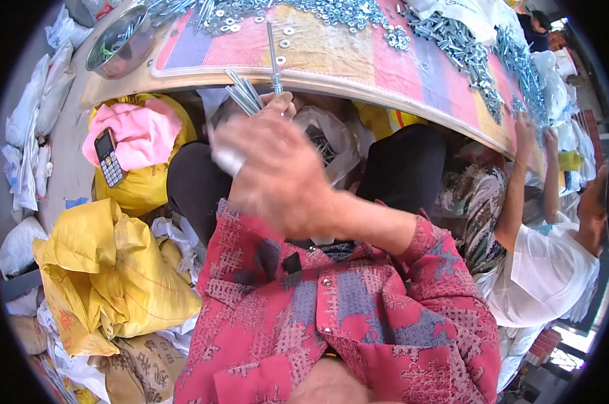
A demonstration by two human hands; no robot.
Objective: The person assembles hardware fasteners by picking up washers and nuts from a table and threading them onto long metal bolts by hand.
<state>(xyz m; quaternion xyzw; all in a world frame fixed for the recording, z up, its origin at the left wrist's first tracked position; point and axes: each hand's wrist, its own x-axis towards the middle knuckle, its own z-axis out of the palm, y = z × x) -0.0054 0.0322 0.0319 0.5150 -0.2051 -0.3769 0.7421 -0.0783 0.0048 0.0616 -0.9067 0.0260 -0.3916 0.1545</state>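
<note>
My two hands overlap above my lap, just off the table's near edge. Mostly hidden, my left hand [245, 195] lies behind the right one, and the bundle of thin metal rods [244, 93] rising past the fingers appears to be in its grip. A long threaded bolt [274, 57] with a sleeve or nut low on its shank stands upright in a fingertip pinch; which hand pinches it I cannot tell. My right hand [284, 168] crosses in front, smeared by motion, its fingers unclear. Something white wraps a finger at the left side of the hands.
Washers [289, 31], nuts and bolts [446, 40] lie heaped on the striped table cover [345, 57]. A metal bowl [119, 47] sits at the table's left. Below are a phone [109, 158] on pink cloth and yellow sacks [116, 269]. Another person [547, 269] works at right.
</note>
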